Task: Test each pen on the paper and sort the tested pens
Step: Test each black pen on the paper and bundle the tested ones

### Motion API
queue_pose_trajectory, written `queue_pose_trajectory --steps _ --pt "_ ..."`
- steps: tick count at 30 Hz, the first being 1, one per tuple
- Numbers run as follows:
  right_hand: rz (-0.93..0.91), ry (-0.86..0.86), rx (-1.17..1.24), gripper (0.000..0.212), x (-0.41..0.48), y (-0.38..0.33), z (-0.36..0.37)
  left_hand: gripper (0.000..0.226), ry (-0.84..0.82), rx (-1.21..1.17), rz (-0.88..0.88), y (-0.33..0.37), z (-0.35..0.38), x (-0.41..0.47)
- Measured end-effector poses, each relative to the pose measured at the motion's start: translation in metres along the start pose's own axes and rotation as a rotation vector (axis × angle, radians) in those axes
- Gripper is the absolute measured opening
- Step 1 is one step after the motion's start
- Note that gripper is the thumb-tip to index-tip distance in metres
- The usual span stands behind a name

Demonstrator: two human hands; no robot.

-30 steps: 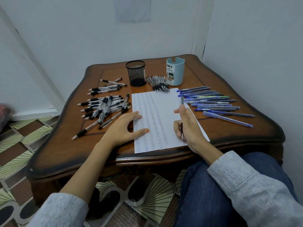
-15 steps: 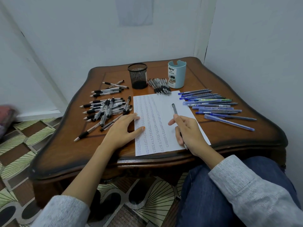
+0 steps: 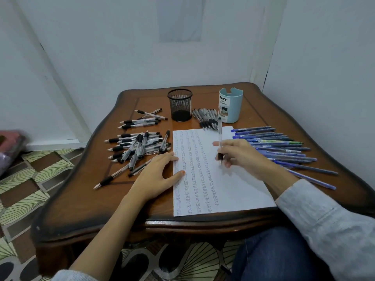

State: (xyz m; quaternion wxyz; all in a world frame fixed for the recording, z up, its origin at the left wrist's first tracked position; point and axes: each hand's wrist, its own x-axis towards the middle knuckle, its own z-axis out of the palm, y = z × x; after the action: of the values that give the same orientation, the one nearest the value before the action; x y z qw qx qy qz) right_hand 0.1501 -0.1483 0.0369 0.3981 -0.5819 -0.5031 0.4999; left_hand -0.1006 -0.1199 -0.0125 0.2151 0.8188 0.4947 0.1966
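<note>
One clear pen (image 3: 219, 136) pinched near-upright in the right hand (image 3: 241, 157) at centre frame, tip blurred. Left hand (image 3: 158, 175) flat, fingers spread, on one paper (image 3: 203, 179). Upper centre, two holders: mesh cup (image 3: 180, 104), blue cup (image 3: 231, 104); black pen heap (image 3: 140, 145) at left too overlapped to count.

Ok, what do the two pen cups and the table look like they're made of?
Black cup: likely metal wire mesh, matte; you see through the weave. Blue cup: probably plastic, smooth satin, printed label. Table: seemingly varnished wood, glossy reflections.
</note>
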Motion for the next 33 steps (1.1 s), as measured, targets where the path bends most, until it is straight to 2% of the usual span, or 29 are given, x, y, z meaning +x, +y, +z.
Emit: queue_pose_trajectory --steps 3,7,12,15,18,21,24,27,30,33 --pt "-0.092 0.16 -0.272 0.019 0.033 -0.014 -0.009 0.056 -0.015 -0.021 -0.019 -0.003 0.0 0.002" --pt "-0.188 0.344 -0.407 0.016 0.077 -0.024 -0.01 0.058 -0.013 -0.049 -0.019 -0.008 0.001 0.004" --pt "-0.256 0.392 -0.639 0.019 0.132 -0.032 0.006 0.058 -0.008 -0.069 -0.008 -0.008 0.003 0.003" --pt "-0.248 0.354 -0.76 0.011 0.162 -0.028 0.013 0.057 -0.006 -0.074 -0.014 -0.008 0.002 0.004" --pt "-0.249 0.349 -0.807 0.013 0.175 -0.022 0.016 0.057 -0.011 -0.083 -0.011 -0.008 0.001 0.003" --pt "-0.356 0.354 -0.841 0.015 0.175 -0.021 0.022 0.06 -0.005 -0.081 -0.011 -0.007 0.0 0.003" --pt "-0.498 0.239 -0.751 0.014 0.167 -0.022 0.034 0.066 -0.017 -0.076 -0.021 -0.006 0.0 0.003" --pt "-0.582 0.022 -0.72 0.018 0.162 -0.023 0.05 0.068 -0.013 -0.079 -0.024 -0.007 0.0 0.003" --pt "-0.661 -0.196 -0.755 0.029 0.159 -0.025 0.067 0.068 -0.012 -0.077 -0.019 -0.008 0.0 0.003" --pt "-0.696 -0.306 -0.861 0.03 0.161 -0.024 0.081 0.067 0.006 -0.09 -0.007 -0.008 0.001 0.003"
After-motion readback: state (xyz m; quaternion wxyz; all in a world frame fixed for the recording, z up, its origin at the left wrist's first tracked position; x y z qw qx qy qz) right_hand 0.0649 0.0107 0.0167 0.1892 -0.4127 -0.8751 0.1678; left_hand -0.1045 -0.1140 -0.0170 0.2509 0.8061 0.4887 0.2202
